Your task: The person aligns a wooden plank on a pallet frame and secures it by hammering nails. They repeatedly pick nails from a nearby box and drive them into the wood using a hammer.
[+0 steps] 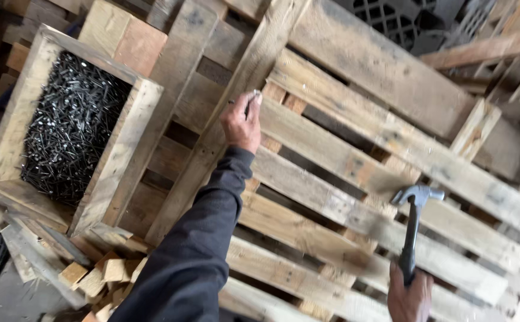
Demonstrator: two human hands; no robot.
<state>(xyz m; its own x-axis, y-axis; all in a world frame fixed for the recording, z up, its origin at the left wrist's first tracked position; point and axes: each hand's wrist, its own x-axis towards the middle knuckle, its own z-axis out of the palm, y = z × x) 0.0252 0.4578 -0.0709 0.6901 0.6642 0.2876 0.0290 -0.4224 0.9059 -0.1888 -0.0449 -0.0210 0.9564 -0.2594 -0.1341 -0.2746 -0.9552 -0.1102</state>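
Head view: one hammer (413,229), one nail (251,100), two hands.

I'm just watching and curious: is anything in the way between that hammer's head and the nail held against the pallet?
Nothing visible. The grey steel claw hammer in the right hand hangs over bare wooden pallet boards; only open air separates it from the small metal nail pinched by the left hand.

It was a rough carpentry workshop: weathered grey-brown wooden pallets (355,179) lay stacked, beside an open wooden box of dark steel nails (69,128).
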